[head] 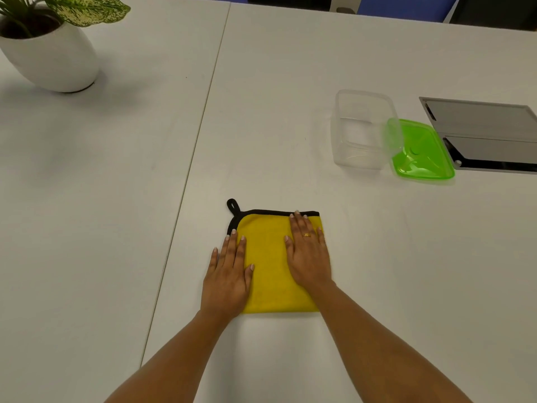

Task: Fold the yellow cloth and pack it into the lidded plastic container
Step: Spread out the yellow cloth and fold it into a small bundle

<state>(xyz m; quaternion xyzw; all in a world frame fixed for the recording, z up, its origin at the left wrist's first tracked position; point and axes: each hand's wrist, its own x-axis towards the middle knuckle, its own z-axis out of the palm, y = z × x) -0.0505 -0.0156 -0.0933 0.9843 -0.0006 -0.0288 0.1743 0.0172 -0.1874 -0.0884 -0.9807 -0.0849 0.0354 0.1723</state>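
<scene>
Yellow cloth (pixel 270 263) is lying at abt 6 o'clock of the view on the table (pixel 116 199), already looking folded into a compact square. Its black trim and hanging loop (pixel 233 205) are showing at its 11 o'clock corner.

Left hand (pixel 228 274) is pressing flat on the cloth's 9 o'clock side, partly spilling onto the table. Right hand (pixel 308 257) is pressing flat on the 3 o'clock side, fingertips reaching the far hem. Neither is gripping anything: palms down, fingers straight, prob smoothing the fold.

Clear container (pixel 360 132) is standing at abt 2 o'clock from the cloth, well apart, w/ nothing visible inside. Green lid (pixel 421 155) is lying off it at its 4 o'clock side, one edge seeming to touch the container wall.

Progress, as a judgement: folding is looking mostly done, maybe needing one more fold, since fit vs the opening is hard to tell from here. Packing & lidding are not yet started, so approx halfway.
</scene>
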